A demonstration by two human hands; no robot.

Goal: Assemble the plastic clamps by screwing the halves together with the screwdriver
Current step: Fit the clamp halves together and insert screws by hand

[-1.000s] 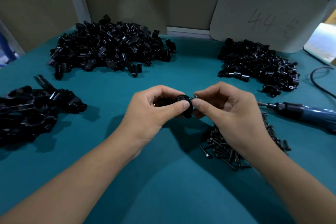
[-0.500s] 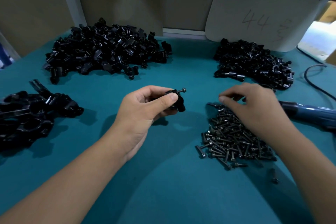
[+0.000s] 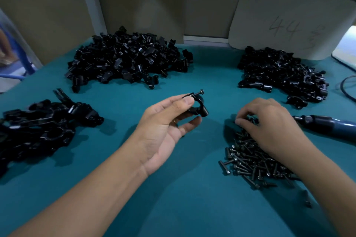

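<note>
The left hand holds a small black plastic ring-shaped clamp up off the teal table covering, thumb pressed on its top and the other fingers curled beneath — probably so the two halves stay mated while one dark screw stands loosely in its top hole, head proud and not yet driven. The right hand is down on the loose heap of small dark metal screws just beside it, fingers curled into the pile; whether a screw is already pinched I cannot tell. The blue-and-black powered screwdriver lies untouched just right of that hand, within easy reach, I'd judge, for the driving step. Supplies ring the work area: a big pile of black clamp halves at the back left, a smaller pile at the back right, and larger black parts at the far left — possibly finished clamps.
</note>
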